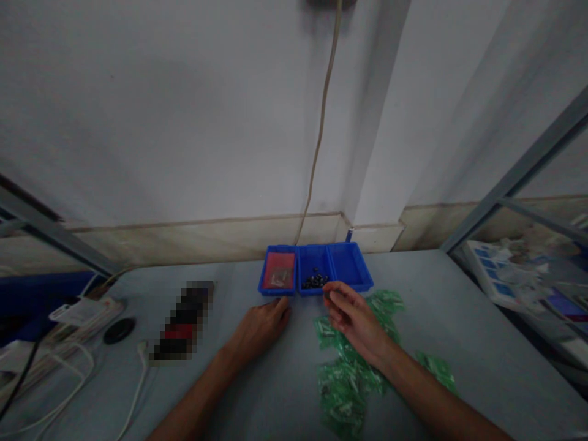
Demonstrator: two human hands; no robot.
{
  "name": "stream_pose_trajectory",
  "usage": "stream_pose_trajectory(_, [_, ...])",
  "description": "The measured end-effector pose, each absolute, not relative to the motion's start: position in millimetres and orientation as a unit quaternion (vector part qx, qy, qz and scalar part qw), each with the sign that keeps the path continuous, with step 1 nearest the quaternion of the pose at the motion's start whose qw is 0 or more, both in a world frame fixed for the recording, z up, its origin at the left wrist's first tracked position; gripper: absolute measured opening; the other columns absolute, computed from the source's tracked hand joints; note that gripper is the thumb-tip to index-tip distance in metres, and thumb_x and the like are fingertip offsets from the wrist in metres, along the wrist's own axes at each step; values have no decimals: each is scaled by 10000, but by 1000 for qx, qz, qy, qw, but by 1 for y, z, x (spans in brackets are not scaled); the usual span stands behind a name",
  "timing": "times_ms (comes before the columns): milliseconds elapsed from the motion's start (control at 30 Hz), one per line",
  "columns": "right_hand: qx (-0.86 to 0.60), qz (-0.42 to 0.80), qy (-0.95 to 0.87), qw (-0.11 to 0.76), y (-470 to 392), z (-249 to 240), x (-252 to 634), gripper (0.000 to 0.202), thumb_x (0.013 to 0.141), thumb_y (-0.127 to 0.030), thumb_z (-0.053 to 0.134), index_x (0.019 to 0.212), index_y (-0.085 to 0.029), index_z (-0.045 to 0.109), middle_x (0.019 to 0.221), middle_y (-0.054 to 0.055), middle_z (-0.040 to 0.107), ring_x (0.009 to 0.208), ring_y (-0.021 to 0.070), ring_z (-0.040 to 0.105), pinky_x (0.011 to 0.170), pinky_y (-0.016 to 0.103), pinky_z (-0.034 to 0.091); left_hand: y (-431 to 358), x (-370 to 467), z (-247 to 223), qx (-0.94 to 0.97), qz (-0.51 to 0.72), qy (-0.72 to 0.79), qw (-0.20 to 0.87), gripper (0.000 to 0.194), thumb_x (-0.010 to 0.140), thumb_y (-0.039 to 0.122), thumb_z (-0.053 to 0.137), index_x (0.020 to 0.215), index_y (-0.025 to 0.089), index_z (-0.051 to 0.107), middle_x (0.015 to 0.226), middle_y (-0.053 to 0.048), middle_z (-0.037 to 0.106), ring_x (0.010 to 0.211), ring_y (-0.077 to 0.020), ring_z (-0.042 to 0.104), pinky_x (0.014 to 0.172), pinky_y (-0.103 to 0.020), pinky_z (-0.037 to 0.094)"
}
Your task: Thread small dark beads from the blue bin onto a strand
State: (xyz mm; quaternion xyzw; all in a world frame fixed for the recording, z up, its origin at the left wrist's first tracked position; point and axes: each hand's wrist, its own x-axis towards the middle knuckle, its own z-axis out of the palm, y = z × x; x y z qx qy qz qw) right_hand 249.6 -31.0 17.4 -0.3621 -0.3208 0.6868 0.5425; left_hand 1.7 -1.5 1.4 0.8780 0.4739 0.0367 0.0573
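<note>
Head view: our right hand [353, 318] pinches a tiny dark part, too small to name, just before the middle blue bin [314, 278] of dark pieces; our left hand [263, 324] rests loosely curled, empty, on the worktop [459, 318] below the red-lined bin [278, 277]; green bags [344, 386] underlie our right wrist

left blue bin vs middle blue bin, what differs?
Contents: the left blue bin holds a flat reddish packet, while the middle blue bin holds a small heap of dark little parts.
Hands: the left hand rests flat on the table just in front of the left bin; the right hand, fingers pinched together, is at the middle bin's front rim.
Shared: same blue colour, similar shape, side by side against the wall.
</note>
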Motion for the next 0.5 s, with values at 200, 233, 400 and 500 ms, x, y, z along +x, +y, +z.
stream_pose_trajectory(200, [-452,480,-518,544,-34,15,250,196,865,-364,848,1016,-264,773,861,-1,635,652,156,488,575,269,380,-1,2,0,877,43,476,56,138,1092,261,433,1109,226,565,924,-67,761,828,-238,761,721,-299,567])
stream_pose_trajectory(233, [-457,454,-538,544,-34,15,250,171,868,-358,846,992,-264,775,866,5,642,684,171,508,604,278,397,-1,2,0,877,41,475,57,138,1092,265,436,1117,227,566,932,-66,763,829,-236,762,719,-295,565])
stream_pose_trajectory(400, [-449,481,-537,528,-36,14,248,202,888,-406,834,1005,-264,753,754,-23,592,606,156,487,555,268,381,-2,1,-1,878,38,474,52,145,1102,301,450,1145,227,567,989,-71,776,864,-246,771,723,-303,569])
stream_pose_trajectory(500, [-431,532,-488,542,-32,11,248,271,955,-517,741,1022,-260,684,803,-14,654,507,123,444,453,247,334,-2,0,-2,879,49,471,52,153,1108,313,449,1114,226,575,1003,-72,777,859,-250,771,711,-311,574])
